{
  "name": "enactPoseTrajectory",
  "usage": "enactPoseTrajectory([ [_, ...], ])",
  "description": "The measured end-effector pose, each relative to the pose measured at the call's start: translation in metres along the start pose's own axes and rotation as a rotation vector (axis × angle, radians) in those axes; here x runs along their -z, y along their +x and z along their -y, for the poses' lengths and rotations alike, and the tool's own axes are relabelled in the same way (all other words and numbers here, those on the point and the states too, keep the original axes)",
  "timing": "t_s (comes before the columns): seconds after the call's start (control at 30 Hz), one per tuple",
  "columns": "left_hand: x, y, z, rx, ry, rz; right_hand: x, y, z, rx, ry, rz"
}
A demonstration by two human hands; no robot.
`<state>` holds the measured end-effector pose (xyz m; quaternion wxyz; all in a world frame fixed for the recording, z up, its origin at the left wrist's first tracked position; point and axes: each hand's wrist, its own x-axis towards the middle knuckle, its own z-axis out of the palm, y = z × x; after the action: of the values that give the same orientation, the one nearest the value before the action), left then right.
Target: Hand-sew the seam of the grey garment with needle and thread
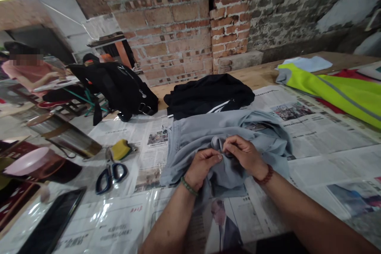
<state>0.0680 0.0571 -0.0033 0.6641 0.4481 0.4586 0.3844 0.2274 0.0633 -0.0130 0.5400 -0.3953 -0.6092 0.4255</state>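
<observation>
Set against a rough brick wall (pixel 166 16), with a person in a pink top (pixel 26 72) seated farther off to the left. In front, a table (pixel 315 158) spread with newspaper, under glossy clear plastic on the left. At the middle of this surface, rumpled and partly bunched, a grey garment (pixel 193 137), lying just in front of a black garment (pixel 202 92) with white stripes.

Left hand (pixel 202 166) pinching a raised fold between thumb and forefinger; right hand (pixel 245 154) pinching close beside, fingers curled, fingertips almost meeting those of the left. Cannot make out anything finer between the fingertips.

Looks light, thin and limp, soft rather than stiff, with no sign of fragility. Likely to drape, wrinkle and slide a little over smooth paper or plastic when tugged. Best held by small pinches of gathered folds, or along the thicker, seamed band at the left edge; apt to sag and shift if held by one loose layer.

To the left, apart from both hands, scissors (pixel 111 166) with dark blue handles, near a yellow sponge-like object (pixel 120 149). Beyond these, a black bag (pixel 125 87); at far right, a bright yellow garment (pixel 342 93).
</observation>
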Motion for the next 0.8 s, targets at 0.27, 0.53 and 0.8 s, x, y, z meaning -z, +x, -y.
enactPoseTrajectory([
  [0.27, 0.0, 0.002, 0.001, 0.03, 0.057, 0.019, 0.005, 0.005, 0.006, -0.142, 0.548, 0.015],
  [0.53, 0.001, 0.0, -0.003, 0.089, 0.039, 0.018, 0.027, 0.012, 0.008, -0.218, 0.734, -0.034],
  [0.8, 0.003, 0.002, -0.001, 0.12, 0.015, 0.027, 0.045, 0.022, 0.007, 0.052, 0.653, -0.378],
])
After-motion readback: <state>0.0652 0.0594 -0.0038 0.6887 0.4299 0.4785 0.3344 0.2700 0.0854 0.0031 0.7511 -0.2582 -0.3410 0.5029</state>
